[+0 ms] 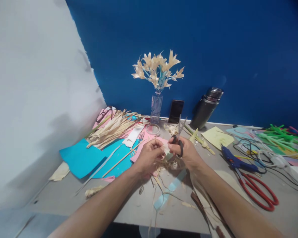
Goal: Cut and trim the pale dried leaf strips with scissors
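Observation:
In the middle of the head view, my left hand [152, 152] is closed in a pinch on a small pale piece of husk [166, 148]. My right hand [186, 150] is closed around small scissors [180, 130] with black handles, their blades pointing up and slightly apart. Its fingertips are close to the same pale piece; whether they touch it I cannot tell. Under both hands lie curled husk scraps [172, 163] and a light blue strip [170, 190]. Behind them, a clear bottle [156, 107] holds cream husk flowers [159, 66] on blue stems.
Dried husks [111, 127] lie on blue paper [81, 158] at left. A phone [176, 110] and a dark flask [206, 109] lean against the blue wall. To the right are a glue gun [238, 161], red-handled scissors [258, 191], cords and green pipe cleaners [283, 137].

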`<state>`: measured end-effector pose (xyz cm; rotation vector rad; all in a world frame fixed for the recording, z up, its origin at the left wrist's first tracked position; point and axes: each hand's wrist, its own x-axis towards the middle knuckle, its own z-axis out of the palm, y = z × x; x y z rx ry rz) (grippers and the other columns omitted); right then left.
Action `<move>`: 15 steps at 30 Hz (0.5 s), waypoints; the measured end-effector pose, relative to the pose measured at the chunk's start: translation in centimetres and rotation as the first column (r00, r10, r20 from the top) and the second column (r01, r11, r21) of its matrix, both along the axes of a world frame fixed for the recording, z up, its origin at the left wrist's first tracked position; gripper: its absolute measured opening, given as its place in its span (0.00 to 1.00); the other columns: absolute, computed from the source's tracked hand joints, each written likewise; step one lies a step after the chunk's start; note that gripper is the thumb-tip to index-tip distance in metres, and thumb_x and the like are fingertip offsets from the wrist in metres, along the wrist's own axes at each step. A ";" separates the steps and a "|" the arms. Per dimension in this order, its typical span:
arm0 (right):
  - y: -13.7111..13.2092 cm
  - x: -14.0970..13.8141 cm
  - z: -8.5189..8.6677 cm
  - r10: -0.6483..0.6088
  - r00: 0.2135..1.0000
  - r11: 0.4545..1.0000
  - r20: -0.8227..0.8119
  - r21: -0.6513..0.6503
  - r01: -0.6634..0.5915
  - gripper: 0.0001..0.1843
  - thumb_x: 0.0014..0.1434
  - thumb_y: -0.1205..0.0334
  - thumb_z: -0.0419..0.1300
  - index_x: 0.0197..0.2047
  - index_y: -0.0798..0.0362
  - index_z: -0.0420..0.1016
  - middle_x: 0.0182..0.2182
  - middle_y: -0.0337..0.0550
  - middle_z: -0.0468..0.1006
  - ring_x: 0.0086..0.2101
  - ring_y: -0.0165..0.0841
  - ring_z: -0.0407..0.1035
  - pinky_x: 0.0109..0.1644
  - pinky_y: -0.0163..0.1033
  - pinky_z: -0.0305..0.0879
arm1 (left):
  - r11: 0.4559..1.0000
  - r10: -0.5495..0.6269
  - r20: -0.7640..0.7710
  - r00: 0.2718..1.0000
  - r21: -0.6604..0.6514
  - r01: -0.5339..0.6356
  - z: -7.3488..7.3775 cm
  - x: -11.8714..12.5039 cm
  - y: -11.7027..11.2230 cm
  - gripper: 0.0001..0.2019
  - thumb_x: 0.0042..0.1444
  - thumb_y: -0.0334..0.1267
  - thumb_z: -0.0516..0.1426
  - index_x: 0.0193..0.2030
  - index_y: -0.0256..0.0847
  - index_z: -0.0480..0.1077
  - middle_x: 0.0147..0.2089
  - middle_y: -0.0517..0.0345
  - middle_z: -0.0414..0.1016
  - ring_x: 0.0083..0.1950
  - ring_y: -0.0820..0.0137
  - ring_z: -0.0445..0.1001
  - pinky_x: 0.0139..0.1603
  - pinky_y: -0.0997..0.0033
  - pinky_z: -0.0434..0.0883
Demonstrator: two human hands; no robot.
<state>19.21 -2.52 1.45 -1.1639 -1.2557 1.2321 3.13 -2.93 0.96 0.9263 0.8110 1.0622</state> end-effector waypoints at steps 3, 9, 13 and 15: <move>-0.1 -0.3 -0.4 -0.050 0.998 0.997 0.038 0.059 0.048 0.19 0.42 0.55 0.72 0.34 0.54 0.72 0.24 0.34 0.70 0.25 0.28 0.61 0.29 0.34 0.57 | 1.000 -0.027 0.049 0.998 -0.002 0.027 -0.5 0.0 0.2 0.13 0.46 0.35 0.66 0.34 0.39 0.66 0.26 0.61 0.71 0.23 0.75 0.69 0.24 0.76 0.66; -0.4 -0.9 -0.8 -0.111 0.994 0.993 0.000 0.050 0.111 0.20 0.44 0.50 0.71 0.34 0.54 0.72 0.23 0.34 0.68 0.24 0.27 0.59 0.27 0.33 0.55 | 0.984 -0.030 0.162 0.986 -0.168 0.058 -0.7 -0.5 0.8 0.11 0.45 0.35 0.65 0.30 0.37 0.66 0.28 0.57 0.74 0.23 0.74 0.70 0.26 0.72 0.68; -0.4 -0.2 -0.4 0.184 0.974 0.983 0.134 -0.024 -0.182 0.23 0.52 0.42 0.66 0.32 0.56 0.73 0.20 0.36 0.69 0.22 0.27 0.59 0.25 0.33 0.53 | 0.990 0.073 0.246 0.967 -0.137 -0.040 0.0 -1.3 1.6 0.08 0.42 0.32 0.63 0.26 0.37 0.66 0.24 0.58 0.72 0.26 0.71 0.72 0.29 0.70 0.70; -0.5 0.0 -0.4 0.315 0.937 0.949 0.153 -0.066 -0.308 0.27 0.54 0.37 0.62 0.31 0.57 0.73 0.23 0.40 0.72 0.22 0.26 0.58 0.24 0.32 0.51 | 0.989 0.135 0.267 0.954 -0.087 -0.116 0.3 -1.7 2.0 0.08 0.41 0.31 0.63 0.24 0.37 0.67 0.22 0.60 0.71 0.26 0.73 0.71 0.31 0.72 0.71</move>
